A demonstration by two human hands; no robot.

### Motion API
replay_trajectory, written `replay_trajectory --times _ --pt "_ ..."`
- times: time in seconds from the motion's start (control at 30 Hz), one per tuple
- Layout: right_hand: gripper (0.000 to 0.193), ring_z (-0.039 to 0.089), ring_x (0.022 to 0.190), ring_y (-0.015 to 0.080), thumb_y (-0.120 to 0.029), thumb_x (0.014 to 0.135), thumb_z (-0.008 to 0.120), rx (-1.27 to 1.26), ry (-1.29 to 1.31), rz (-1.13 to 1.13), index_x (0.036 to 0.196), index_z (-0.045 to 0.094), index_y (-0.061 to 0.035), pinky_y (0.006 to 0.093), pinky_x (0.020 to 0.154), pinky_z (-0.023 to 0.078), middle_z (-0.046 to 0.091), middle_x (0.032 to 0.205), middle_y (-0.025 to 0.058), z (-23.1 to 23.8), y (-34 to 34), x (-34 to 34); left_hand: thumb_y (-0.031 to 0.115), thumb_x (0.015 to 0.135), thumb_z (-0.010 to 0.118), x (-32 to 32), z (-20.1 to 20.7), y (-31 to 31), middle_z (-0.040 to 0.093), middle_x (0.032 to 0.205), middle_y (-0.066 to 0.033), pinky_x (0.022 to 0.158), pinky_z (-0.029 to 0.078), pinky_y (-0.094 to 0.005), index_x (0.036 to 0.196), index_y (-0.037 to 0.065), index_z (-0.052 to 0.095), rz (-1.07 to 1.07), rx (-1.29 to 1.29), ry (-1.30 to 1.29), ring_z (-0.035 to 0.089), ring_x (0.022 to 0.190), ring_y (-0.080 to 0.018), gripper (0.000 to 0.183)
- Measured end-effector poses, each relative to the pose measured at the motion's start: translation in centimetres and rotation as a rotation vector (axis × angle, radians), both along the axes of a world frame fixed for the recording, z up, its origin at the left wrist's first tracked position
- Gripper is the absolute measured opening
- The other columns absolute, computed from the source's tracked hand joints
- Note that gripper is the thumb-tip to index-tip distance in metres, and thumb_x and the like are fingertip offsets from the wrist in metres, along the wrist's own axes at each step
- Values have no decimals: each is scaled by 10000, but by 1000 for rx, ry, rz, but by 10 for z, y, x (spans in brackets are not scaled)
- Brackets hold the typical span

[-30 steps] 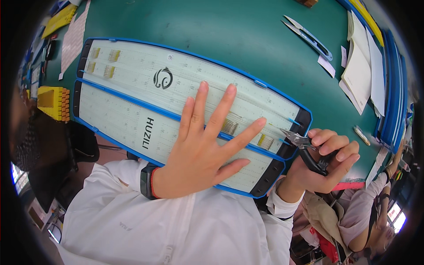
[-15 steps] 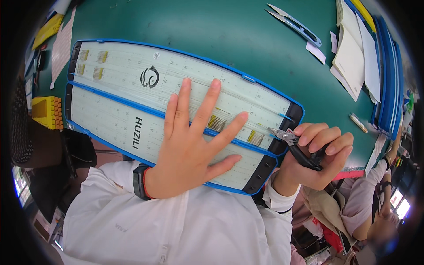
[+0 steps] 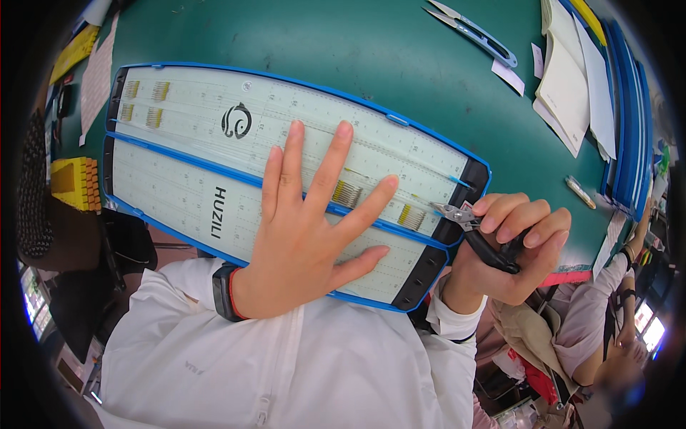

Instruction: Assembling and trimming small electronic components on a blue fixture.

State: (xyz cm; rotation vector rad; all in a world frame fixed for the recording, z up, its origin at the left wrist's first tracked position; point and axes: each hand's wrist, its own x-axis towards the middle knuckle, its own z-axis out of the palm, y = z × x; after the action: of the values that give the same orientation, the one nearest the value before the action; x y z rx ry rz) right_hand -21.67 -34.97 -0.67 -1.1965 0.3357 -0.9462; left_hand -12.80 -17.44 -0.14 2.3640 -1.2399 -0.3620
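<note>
A long blue-framed fishing rig case lies open before me, with two white ruled panels and black ends. My left hand rests across it, fingers spread and holding nothing. Thin clear line runs along the upper panel. Small bunches of fish hooks sit by my left fingers, with more hooks at the far left end. My right hand is closed round small cutting pliers with black handles. Their metal jaws are over the panel's right end, beside a hook bunch; whether they touch line I cannot tell.
Blue thread snips lie on the green tabletop beyond the case. Papers, blue folders and a small tube are at the right. A yellow block stands at the left. Another person's arm shows at far right.
The view has shifted slightly, so the case and both hands appear a little further left and up. My grip on the pliers and my spread left hand look the same.
</note>
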Motion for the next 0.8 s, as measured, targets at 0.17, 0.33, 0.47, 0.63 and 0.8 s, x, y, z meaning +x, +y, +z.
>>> replay_trajectory --times 0.17,0.33,0.47,0.63,0.8 --pt "319 495 539 215 -328 1030 261 -5 29 -4 809 336 -111 390 584 485 416 623 66 1 5 -1 370 644 753 -1 0 1 238 1509 -247 1016 186 -674 1266 280 598 -8 -1 -2 175 1353 -548 648" --pt "320 508 552 222 -333 1030 270 -32 39 9 810 336 -110 396 599 487 425 630 70 1 7 0 371 647 750 0 0 2 234 1509 -250 1018 184 -673 1267 286 598 -11 14 -2 173 1354 -546 644" --pt "318 521 577 226 -332 1030 273 -32 24 36 812 337 -109 398 618 488 434 639 72 2 4 0 359 654 748 1 2 0 226 1511 -253 1023 182 -667 1271 283 594 -13 15 8 163 1357 -545 641" --pt "290 532 578 205 -293 1005 314 -178 -80 -137 823 423 -94 359 577 459 488 665 75 25 -12 -15 320 687 731 0 6 -7 209 1523 -234 1051 158 -651 1294 261 573 -66 16 3 146 1375 -521 630" --pt "247 605 862 289 -217 728 780 -982 832 -235 907 671 -85 383 765 456 652 987 69 30 -45 -27 264 737 693 -6 6 -2 195 1536 -202 1097 81 -623 1325 224 537 -77 28 -71 108 1407 -472 610"
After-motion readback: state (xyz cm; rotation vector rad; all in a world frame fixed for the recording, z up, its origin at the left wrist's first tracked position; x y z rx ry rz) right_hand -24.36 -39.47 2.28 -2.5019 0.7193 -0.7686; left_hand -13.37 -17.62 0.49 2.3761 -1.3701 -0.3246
